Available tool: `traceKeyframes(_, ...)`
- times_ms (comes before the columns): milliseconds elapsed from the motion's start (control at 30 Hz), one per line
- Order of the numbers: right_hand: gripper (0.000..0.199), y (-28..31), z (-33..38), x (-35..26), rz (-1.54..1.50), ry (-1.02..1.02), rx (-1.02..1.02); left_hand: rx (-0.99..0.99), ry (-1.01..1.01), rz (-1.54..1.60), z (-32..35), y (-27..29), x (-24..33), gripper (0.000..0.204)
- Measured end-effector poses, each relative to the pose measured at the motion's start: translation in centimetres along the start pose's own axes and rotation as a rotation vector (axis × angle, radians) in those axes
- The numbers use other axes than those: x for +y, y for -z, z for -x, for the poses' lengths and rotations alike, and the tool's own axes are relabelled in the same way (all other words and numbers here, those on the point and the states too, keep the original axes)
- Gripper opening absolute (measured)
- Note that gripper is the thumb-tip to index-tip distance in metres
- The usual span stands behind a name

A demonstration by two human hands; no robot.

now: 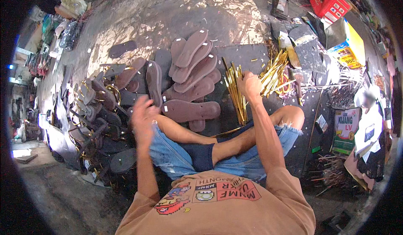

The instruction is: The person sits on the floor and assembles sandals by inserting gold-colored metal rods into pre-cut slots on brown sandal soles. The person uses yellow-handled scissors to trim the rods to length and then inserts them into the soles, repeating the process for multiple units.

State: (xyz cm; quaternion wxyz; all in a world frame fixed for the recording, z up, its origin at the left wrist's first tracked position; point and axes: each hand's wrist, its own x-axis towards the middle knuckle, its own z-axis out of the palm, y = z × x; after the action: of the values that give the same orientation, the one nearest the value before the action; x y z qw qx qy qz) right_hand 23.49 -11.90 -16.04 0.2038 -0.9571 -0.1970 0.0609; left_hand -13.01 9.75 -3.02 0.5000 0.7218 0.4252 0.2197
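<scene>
My left hand (144, 115) is raised beside the sandal soles, blurred, its fingers loosely apart and nothing visible in them. My right hand (250, 86) is closed in a fist over the right edge of a bundle of shiny gold strips (235, 93); whatever its fingers hold is hidden. A second heap of gold strips (275, 73) fans out just right of that fist. Between my hands lies an overlapping pile of brown sandal soles (194, 90), several with small white stickers. The nearest brown sole (191, 111) lies crosswise in front of my crossed legs.
Dark sandals with gold-edged straps (98, 105) are heaped at my left. To the right stand a yellow-and-blue box (351, 46), a green-and-white can (346, 130) and a bundle of thin sticks (329, 174). A red box (329, 2) sits at the far right.
</scene>
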Motion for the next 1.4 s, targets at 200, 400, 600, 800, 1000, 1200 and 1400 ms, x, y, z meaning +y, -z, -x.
traceKeyframes(200,0.029,2.7,-0.7,2.0,-0.238,-0.001,0.006,0.007,-0.237,-0.787,2.0,-17.4,-5.4,0.094)
traceKeyframes(400,0.031,8.2,0.6,-1.3,-0.708,0.108,-0.139,-0.499,-0.614,-0.247,-1.8,-16.5,-0.2,0.053)
traceKeyframes(600,0.019,12.2,8.6,-6.1,-0.997,0.270,-0.346,-0.361,-0.181,0.519,-0.5,-16.6,10.3,0.030)
traceKeyframes(800,0.019,14.1,10.6,-7.5,-1.035,0.171,0.000,-0.210,-0.226,0.494,0.3,-15.1,11.0,0.022)
traceKeyframes(1000,0.022,12.0,11.9,-9.5,-1.129,0.341,0.026,-0.217,-0.192,0.581,1.1,-15.1,11.4,0.024)
traceKeyframes(1200,0.023,11.4,12.1,-9.7,-1.256,0.273,-0.166,-0.206,-0.149,0.649,1.2,-14.9,10.3,0.026)
traceKeyframes(1400,0.025,12.0,11.5,-9.6,-0.654,0.556,0.022,-0.303,0.175,0.706,0.0,-14.9,7.2,0.023)
